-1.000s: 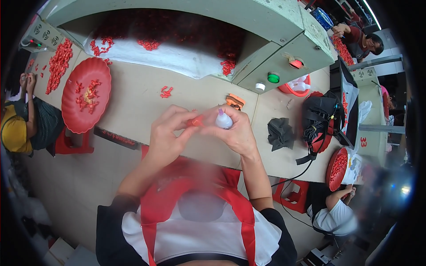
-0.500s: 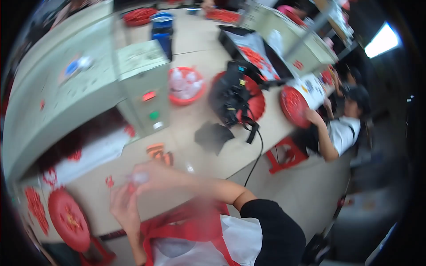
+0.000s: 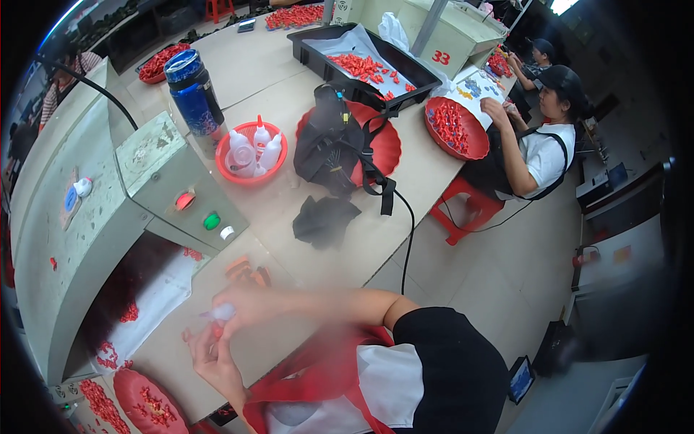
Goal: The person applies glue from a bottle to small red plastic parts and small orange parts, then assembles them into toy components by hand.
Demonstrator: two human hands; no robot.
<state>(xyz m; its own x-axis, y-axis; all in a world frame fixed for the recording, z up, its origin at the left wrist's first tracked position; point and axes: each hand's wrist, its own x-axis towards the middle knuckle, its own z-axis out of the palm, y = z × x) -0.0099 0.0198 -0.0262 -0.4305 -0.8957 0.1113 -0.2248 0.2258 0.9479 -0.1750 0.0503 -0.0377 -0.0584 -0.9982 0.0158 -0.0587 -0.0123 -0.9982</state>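
Note:
My right hand (image 3: 244,304) is closed around a small translucent squeeze bottle (image 3: 223,312) whose thin tip points left. Just below it, my left hand (image 3: 215,362) pinches a small red piece (image 3: 217,330), partly covered by the fingers; its exact kind is too small to make out. Both hands are close together above the table (image 3: 271,336). An orange and black object (image 3: 246,270) lies beyond my right hand. Near my left hand, a red scalloped tray (image 3: 137,401) holds small red and yellowish pieces.
A grey-green machine (image 3: 94,217) with a cloth-lined opening stands left. Beyond are a red basket of bottles (image 3: 251,179), a blue flask (image 3: 194,94), a black bag (image 3: 329,141) with a hanging cable, and a black tray (image 3: 303,52). A co-worker (image 3: 546,155) sits right.
The view has shifted, and surrounding things appear in different places and sharper. My hands remain close together, still holding the squeeze bottle and red piece.

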